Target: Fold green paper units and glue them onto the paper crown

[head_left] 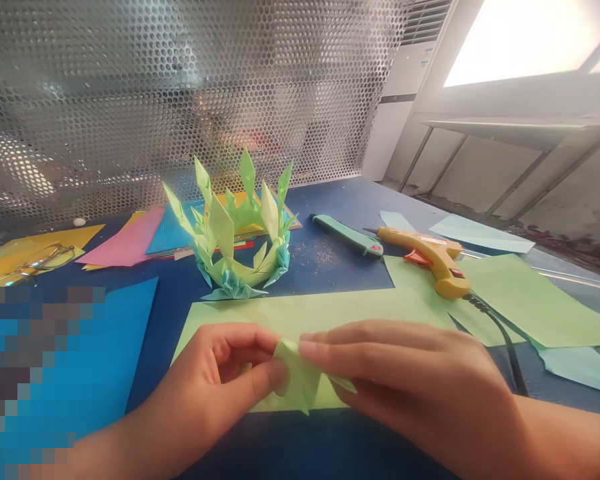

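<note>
Your two hands sit closest to the camera, low in the middle of the view, and between them you hold a small folded piece of light green paper (300, 381). Your left hand (215, 380) closes on its left edge, thumb tip pressed to the front face and the curled fingers behind it. Your right hand (405, 380) comes in from the right with its fingers laid long and nearly flat, the fingertips (310, 348) pinching the top right corner of the fold; part of the piece runs under those fingers and is hidden. Both hands are shut on the paper, neither is open.

Judging by its look, this piece is very light, thin and soft: it will bend or crush under any squeeze, and a crease once made will stay. It is probably best held by the folded edges and corners, where the layers are doubled and stiffer, with fingertip pressure only. The lower point of the fold hangs free below your fingers, just above the near edge of the large flat light green paper sheet (330, 310) lying on the dark blue tabletop (325, 267).

Farther off, past that sheet, a crown-shaped ring of green and pale blue folded paper spikes (237, 230) stands upright. To the right lie a yellow hot glue gun (433, 257) and a teal utility knife (347, 235), well apart from your hands. Pink, yellow and blue sheets lie to the far left.
</note>
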Available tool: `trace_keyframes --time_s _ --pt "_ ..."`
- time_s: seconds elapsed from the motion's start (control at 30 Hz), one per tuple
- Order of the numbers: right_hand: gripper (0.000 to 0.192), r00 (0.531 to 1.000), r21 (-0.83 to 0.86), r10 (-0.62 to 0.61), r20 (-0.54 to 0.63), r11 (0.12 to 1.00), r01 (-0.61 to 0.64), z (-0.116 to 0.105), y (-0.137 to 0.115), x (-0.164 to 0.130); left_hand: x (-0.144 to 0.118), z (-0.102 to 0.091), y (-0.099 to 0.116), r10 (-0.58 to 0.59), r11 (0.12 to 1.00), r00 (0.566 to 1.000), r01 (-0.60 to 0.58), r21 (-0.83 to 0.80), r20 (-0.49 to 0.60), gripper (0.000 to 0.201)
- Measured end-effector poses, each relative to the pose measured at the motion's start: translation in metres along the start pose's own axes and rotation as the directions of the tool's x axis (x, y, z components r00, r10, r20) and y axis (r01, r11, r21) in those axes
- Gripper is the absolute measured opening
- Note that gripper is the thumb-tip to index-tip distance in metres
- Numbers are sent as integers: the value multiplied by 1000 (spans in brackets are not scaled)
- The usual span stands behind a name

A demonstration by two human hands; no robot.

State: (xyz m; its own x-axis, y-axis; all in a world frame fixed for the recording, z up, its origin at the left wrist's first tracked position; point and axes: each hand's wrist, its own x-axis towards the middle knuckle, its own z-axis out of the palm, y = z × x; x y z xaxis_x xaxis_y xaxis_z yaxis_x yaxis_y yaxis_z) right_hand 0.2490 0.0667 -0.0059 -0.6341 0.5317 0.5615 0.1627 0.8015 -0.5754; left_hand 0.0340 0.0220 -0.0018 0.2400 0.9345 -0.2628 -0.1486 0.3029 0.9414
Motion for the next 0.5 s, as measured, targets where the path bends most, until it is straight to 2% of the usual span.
trace_keyframes --time_s 0.17,0.3,0.4,0.5 --pt "49 981 -123 -156 117 978 171 -2 7 -7 2 -4 -3 -22 1000 999 22 -6 -29 6" --pt "48 973 -169 -188 132 963 209 1 6 -9 1 -4 -4 -1 1000 998 2 13 -68 20" --pt "40 979 -106 -124 163 984 142 3 0 -5 1 -4 -3 30 993 996 -20 114 -87 24" --pt "24 979 -43 29 200 999 -21 3 -5 -1 0 -5 -2 71 984 995 -59 166 -68 23"
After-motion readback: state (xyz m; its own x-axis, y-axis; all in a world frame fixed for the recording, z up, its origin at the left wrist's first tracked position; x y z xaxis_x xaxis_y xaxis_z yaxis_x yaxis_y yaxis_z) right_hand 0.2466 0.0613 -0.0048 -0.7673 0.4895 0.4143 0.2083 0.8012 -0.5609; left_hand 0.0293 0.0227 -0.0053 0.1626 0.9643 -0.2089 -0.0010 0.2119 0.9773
